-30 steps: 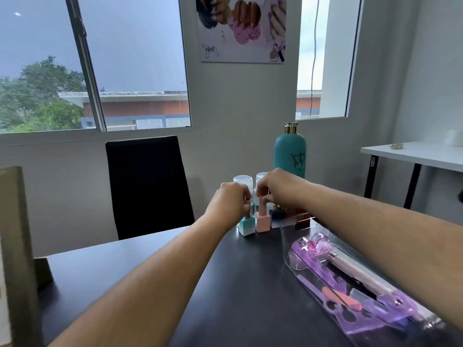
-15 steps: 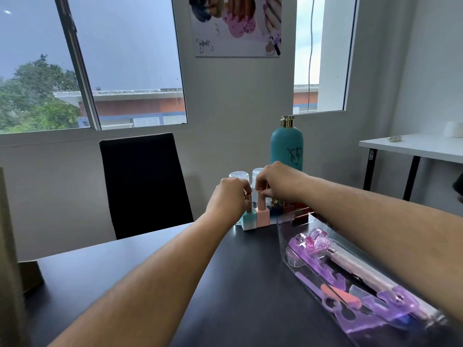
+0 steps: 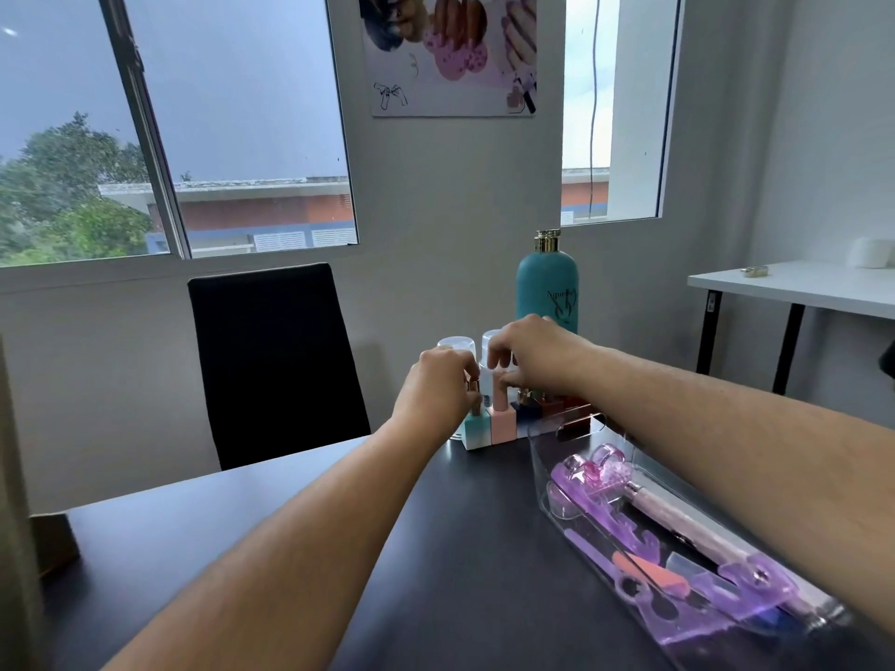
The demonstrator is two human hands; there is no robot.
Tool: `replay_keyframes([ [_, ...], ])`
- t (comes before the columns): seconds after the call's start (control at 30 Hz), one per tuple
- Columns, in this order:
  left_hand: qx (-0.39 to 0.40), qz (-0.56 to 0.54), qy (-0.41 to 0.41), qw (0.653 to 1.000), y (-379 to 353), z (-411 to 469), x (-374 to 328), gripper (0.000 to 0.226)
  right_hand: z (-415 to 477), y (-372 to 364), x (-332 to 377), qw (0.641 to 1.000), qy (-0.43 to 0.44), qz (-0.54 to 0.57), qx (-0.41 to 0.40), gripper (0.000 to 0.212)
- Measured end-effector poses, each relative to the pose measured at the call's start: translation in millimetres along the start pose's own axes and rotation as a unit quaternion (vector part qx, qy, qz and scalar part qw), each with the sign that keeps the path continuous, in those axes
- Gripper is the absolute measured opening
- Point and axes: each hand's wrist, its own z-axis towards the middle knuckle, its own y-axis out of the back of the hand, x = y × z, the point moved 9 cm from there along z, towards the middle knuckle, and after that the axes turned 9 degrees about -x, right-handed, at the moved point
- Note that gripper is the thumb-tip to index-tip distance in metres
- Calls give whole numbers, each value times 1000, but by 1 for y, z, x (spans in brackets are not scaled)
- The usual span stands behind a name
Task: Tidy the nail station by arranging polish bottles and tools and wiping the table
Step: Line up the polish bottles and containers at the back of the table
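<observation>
On the dark table, at about twelve o'clock from the viewer, a row of polish bottles stands side by side at the far edge. The left hand is curled closed around the cap of the teal polish bottle; just to its right the right hand pinches the cap of the pink polish bottle between thumb and fingers. Darker bottles continue the row to the right, partly hidden by that hand. Behind the row stand two clear jars and, at one o'clock, a tall teal pump bottle.

At three to four o'clock lies a clear plastic tray, holding purple toe separators, a pale pink-handled tool and a purple nail file; the right forearm crosses above its far side.

At eleven o'clock, a black chair faces the table.
</observation>
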Motion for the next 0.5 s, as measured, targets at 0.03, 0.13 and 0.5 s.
replay_keyframes([
  [0.03,-3,-2,-1,1000,1,0,0,21,-1,3,0,1000,-2,10,-4,20],
  [0.13,-33,-2,-9,999,13,-2,-2,29,-6,16,-5,999,-13,41,-24,20],
  [0.5,11,-154,48,987,23,-87,-41,38,-101,45,-71,976,-187,102,-41,40],
])
